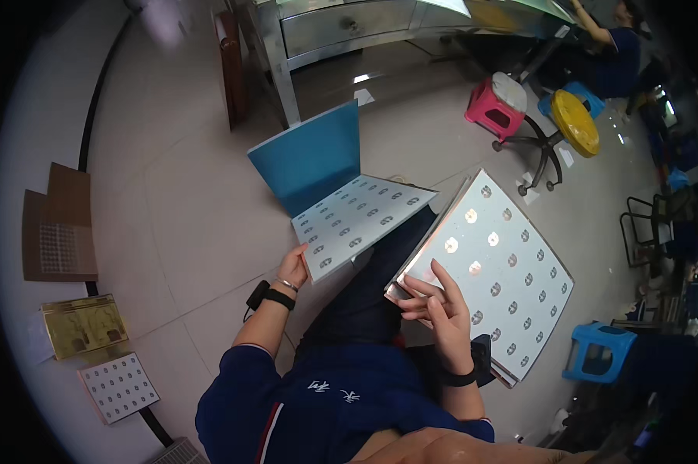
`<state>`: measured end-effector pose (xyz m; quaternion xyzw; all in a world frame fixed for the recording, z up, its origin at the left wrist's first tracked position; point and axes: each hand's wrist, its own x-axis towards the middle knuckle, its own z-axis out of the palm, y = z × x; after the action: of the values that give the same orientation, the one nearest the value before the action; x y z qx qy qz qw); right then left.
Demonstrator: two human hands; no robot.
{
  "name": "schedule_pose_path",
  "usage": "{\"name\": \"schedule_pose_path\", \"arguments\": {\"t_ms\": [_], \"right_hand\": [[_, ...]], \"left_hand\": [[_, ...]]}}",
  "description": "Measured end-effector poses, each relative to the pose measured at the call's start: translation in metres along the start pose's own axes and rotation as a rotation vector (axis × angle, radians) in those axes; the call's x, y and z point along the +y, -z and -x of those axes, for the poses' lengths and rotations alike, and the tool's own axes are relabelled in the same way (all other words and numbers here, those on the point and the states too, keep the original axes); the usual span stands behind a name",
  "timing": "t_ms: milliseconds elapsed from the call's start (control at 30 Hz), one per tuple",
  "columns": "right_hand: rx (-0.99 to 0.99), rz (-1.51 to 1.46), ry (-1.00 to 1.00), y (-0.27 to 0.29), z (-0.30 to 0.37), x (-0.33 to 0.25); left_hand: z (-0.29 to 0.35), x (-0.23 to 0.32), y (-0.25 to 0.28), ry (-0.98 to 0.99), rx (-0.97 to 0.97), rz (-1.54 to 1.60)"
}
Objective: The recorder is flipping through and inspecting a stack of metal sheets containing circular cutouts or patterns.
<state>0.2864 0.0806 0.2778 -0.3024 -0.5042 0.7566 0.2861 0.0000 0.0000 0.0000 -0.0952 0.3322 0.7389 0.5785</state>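
Observation:
My left hand (293, 267) grips the near left edge of a white patterned sheet (349, 220), which is covered in rows of small dark round prints and lies tilted over my leg. From that sheet's far left edge rises a plain blue panel (314, 158); I cannot tell whether the two are joined. To the right, a stack of similar patterned sheets (511, 271) sits with coppery edges showing and several prints shining in the light. My right hand (445, 309) is over the stack's left corner, fingers spread, holding nothing.
A metal table with a drawer (349, 27) stands ahead. Beyond the stack are a pink stool (494, 112), a yellow wheeled stool (575, 124) and a blue stool (599, 352). Another person (619, 54) sits far right. Cardboard (59, 232), a gold panel (84, 325) and a patterned board (119, 388) lean at left.

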Motion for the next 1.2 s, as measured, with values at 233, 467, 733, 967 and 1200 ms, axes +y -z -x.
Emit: {"name": "schedule_pose_path", "arguments": {"t_ms": [233, 467, 733, 967, 1200], "right_hand": [[0.028, 0.047, -0.055, 0.009, 0.002, -0.002], [0.064, 0.054, -0.071, 0.011, -0.005, -0.002], [0.285, 0.077, -0.081, 0.035, 0.007, -0.01], [0.501, 0.176, 0.012, 0.076, 0.037, -0.017], [1.064, 0.621, 0.131, 0.178, 0.112, -0.002]], "left_hand": [[-0.031, -0.004, -0.003, 0.09, 0.195, 0.016], [-0.094, 0.016, 0.049, 0.101, 0.255, 0.095], [-0.104, 0.056, 0.032, 0.01, 0.055, 0.41], [-0.112, 0.047, -0.037, -0.239, 0.424, 0.34], [-0.056, -0.009, -0.123, 0.058, -0.093, -0.589]]}}
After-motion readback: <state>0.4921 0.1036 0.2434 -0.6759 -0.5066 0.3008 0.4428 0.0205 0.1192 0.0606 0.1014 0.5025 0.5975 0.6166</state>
